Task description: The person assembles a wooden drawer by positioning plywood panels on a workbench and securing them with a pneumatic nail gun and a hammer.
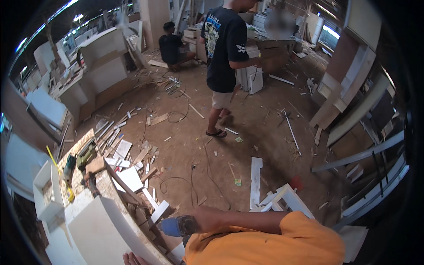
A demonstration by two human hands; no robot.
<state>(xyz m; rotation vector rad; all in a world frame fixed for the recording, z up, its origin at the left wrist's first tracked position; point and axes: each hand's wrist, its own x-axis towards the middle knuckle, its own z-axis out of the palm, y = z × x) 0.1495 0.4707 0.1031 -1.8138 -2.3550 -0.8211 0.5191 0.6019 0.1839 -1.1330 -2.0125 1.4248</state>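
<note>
My right arm, in an orange sleeve, reaches across the lower middle. Its hand [207, 219] is closed around a blue and black power tool [174, 226], whose exact kind I cannot make out. At the bottom edge, the fingers of my left hand [134, 259] lie on a pale curved-edged panel [106, 229], with the rest of that hand out of the picture. The panel rests on a cluttered workbench. Farther along the bench lie a teal power tool [69, 168], an olive-green power tool [86, 155] and a dark orange-marked drill [91, 183].
White wood offcuts [130, 178] are heaped beside the bench. A cable [207, 168] trails over the dirt floor. One person [223, 53] stands ahead; another [173, 48] squats farther back. White frames [289, 198] stand near my right arm. Boards [349, 79] lean at the right.
</note>
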